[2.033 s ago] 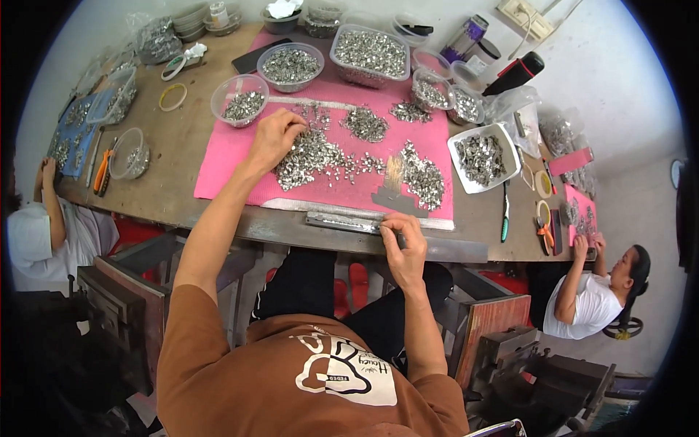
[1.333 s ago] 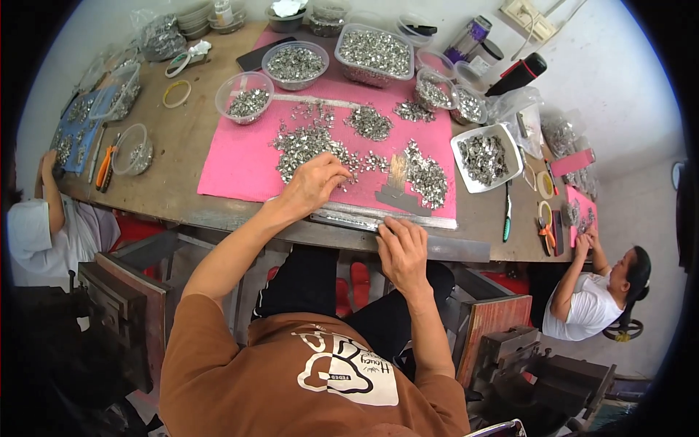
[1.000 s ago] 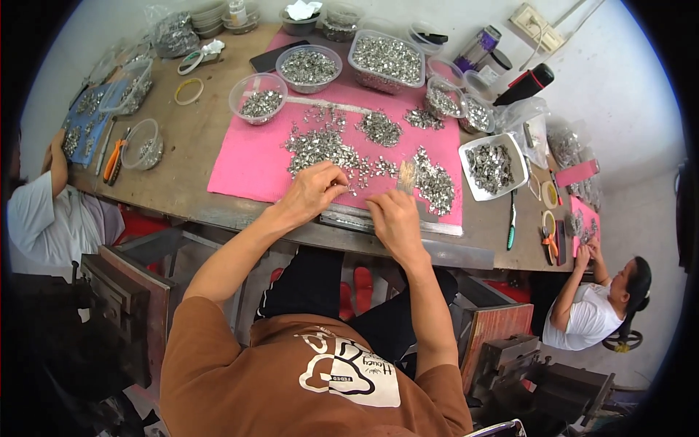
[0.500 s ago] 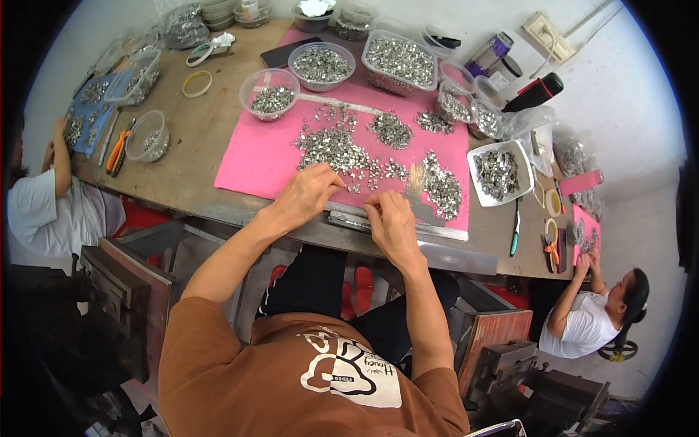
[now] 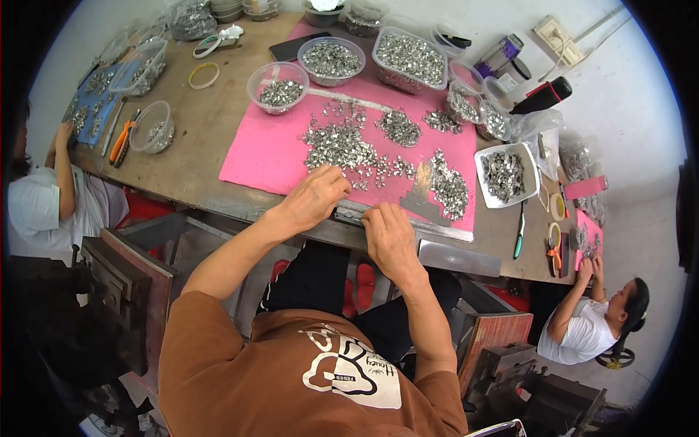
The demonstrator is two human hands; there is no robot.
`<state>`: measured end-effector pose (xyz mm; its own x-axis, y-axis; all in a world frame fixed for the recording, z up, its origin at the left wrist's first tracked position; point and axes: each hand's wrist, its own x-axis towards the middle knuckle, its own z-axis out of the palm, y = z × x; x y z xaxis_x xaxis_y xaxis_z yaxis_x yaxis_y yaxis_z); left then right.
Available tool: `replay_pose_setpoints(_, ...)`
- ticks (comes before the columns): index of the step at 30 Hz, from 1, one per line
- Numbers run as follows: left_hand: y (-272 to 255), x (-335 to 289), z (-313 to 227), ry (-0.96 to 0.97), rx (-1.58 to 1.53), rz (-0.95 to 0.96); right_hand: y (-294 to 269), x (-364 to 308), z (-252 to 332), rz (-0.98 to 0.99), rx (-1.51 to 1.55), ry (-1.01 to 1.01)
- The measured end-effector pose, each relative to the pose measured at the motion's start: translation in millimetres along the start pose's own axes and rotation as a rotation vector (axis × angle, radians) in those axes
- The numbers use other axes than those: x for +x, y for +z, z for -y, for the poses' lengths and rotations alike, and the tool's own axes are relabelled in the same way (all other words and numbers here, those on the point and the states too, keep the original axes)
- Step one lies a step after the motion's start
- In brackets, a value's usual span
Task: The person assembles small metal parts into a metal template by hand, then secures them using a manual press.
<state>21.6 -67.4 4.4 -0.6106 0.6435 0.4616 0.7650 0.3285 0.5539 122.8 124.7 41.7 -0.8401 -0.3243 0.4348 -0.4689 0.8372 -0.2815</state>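
My left hand [image 5: 319,197] is bent over the near edge of the pink mat [image 5: 251,156], its fingers drawn together at the rim of a pile of small silvery metal pieces [image 5: 338,148]. What its fingertips hold is too small to make out. Beside it, my right hand [image 5: 389,237] is closed in a pinch at the right end of a narrow dark metal bar [image 5: 348,215] along the table's front edge. The back of the hand hides its fingertips. Thin gold-coloured strips [image 5: 424,175] lie by a second pile of metal pieces [image 5: 448,188] to the right.
Clear tubs of metal pieces [image 5: 331,60] stand along the back, with a white square dish [image 5: 481,175] at right. A green-handled tool [image 5: 519,231] and orange-handled pliers [image 5: 120,144] lie on the table. Co-workers sit at left [image 5: 62,193] and right [image 5: 586,324].
My right hand has turned slightly and shifted a little toward the front edge. My left hand stays by the pile, moved only slightly. The whole view has shifted a bit.
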Motion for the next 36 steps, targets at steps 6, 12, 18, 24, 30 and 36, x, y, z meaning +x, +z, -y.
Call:
replay_pose_setpoints(6, 1, 2, 1, 0.013, -0.032, -0.041, -2, 6, 4, 0.096, -0.122, -0.037)
replay_pose_setpoints(12, -2, -2, 1, 0.021, -0.004, -0.059, 0, -2, 8, 0.050, -0.116, -0.107)
replay_pose_setpoints(18, -3, -4, 0, -0.004, 0.011, -0.061, 1, 0, -22, -0.035, 0.056, -0.045)
replay_pose_setpoints(24, 0, -6, -27, -0.122, -0.292, -0.083, 20, 25, -57, -0.073, -0.066, 0.164)
replay_pose_setpoints(30, 10, -16, -36, -0.120, -0.330, -0.131, 13, 22, -47, -0.080, 0.017, 0.168)
replay_pose_setpoints(36, 16, -23, -36, -0.109, -0.319, -0.153, 0, -5, -12, -0.062, 0.337, 0.270)
